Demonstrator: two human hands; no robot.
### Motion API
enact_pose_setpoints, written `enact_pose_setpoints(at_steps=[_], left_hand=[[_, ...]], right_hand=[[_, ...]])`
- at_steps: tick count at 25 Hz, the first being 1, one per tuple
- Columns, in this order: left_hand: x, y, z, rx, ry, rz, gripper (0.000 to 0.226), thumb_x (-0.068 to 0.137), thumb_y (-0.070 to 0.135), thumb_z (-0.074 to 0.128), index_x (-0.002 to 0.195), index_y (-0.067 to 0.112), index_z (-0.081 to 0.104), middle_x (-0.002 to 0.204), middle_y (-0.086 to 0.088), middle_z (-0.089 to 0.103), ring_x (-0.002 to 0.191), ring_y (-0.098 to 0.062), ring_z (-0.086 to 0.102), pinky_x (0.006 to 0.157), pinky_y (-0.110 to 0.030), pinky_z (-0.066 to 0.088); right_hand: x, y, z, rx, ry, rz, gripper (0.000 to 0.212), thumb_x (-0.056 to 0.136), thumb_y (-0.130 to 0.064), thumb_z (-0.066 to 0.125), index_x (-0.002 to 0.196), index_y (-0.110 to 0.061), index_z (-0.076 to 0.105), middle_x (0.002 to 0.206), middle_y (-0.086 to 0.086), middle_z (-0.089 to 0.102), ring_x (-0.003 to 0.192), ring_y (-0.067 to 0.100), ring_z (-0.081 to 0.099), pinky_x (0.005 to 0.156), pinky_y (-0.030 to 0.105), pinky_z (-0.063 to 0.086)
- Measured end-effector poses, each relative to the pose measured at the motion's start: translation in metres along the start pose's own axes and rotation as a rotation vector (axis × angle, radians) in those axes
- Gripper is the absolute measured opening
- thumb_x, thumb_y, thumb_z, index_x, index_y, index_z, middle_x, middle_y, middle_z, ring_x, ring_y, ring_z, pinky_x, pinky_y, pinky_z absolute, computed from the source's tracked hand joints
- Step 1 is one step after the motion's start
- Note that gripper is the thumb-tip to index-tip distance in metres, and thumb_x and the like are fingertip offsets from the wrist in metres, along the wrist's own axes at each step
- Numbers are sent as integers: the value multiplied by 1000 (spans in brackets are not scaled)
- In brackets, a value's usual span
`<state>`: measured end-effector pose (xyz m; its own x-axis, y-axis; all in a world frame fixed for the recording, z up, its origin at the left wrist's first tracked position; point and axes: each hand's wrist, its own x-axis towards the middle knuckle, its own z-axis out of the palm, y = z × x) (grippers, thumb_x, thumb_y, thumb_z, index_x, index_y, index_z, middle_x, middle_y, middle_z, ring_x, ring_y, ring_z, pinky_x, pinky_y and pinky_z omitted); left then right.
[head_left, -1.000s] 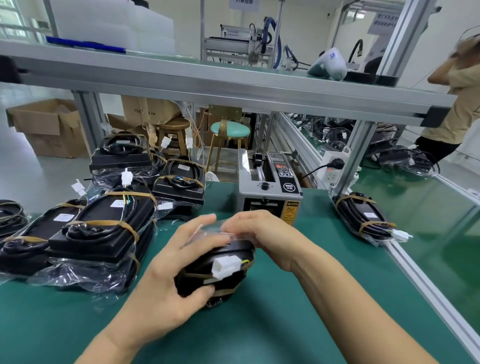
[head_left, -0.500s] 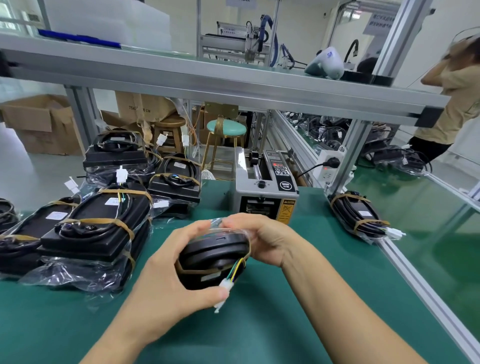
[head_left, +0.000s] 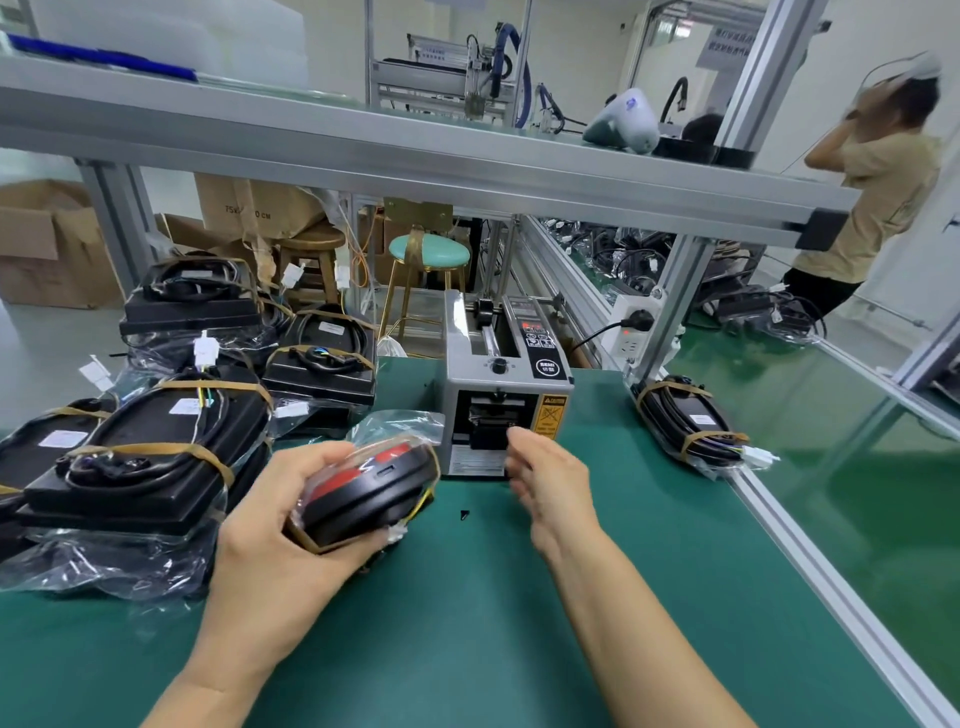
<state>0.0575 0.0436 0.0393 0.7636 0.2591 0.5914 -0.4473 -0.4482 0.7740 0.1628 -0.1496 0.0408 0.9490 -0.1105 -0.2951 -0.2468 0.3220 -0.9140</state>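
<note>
Right hand (head_left: 550, 483) has left the black, red-faced bagged unit (head_left: 363, 488).

Two hands (head_left: 270, 525), one tape dispenser (head_left: 506, 384)

Bagged black units (head_left: 150, 452) pile at the green desk's (head_left: 441, 649) left, a lone bagged unit (head_left: 685, 423) near its right edge, teal stool (head_left: 429, 253) beyond.

Green-topped bench (head_left: 467, 649) beneath aluminium shelf (head_left: 415, 171), stools (head_left: 429, 253) behind.
</note>
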Motion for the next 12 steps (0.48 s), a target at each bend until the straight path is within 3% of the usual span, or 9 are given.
enact_pose_setpoints(at_steps=[2, 5, 9, 12], left_hand=[[-2, -2, 3, 47, 13, 38, 67, 49, 26, 93, 109, 26, 61, 104, 15, 61, 97, 1, 58, 88, -7, 40], [-5, -3, 11, 107, -17, 112, 63, 54, 19, 91, 110, 17, 62, 106, 7, 60, 100, -10, 60, 91, -20, 44], [-4, 0, 13, 100, -19, 138, 57, 56, 23, 83, 109, 17, 62, 106, 3, 60, 100, -17, 61, 90, -33, 47], [-5, 1, 14, 105, -18, 149, 57, 56, 23, 82, 109, 17, 63, 107, 4, 60, 100, -19, 61, 88, -39, 48]], right_hand=[[4, -3, 1, -97, 192, -130, 9, 86, -13, 67, 81, -17, 73, 62, -3, 58, 57, 9, 49, 53, 16, 44], [7, -5, 12, -211, 216, -188, 23, 86, -17, 66, 65, -23, 69, 55, -2, 56, 53, 12, 44, 58, 25, 44], [17, -5, 23, -275, 287, -165, 14, 85, -23, 70, 72, -22, 68, 55, -1, 60, 51, 13, 49, 64, 32, 48], [26, -7, 28, -234, 340, -126, 15, 81, -20, 74, 67, -19, 67, 53, 0, 59, 50, 14, 49, 59, 30, 44]])
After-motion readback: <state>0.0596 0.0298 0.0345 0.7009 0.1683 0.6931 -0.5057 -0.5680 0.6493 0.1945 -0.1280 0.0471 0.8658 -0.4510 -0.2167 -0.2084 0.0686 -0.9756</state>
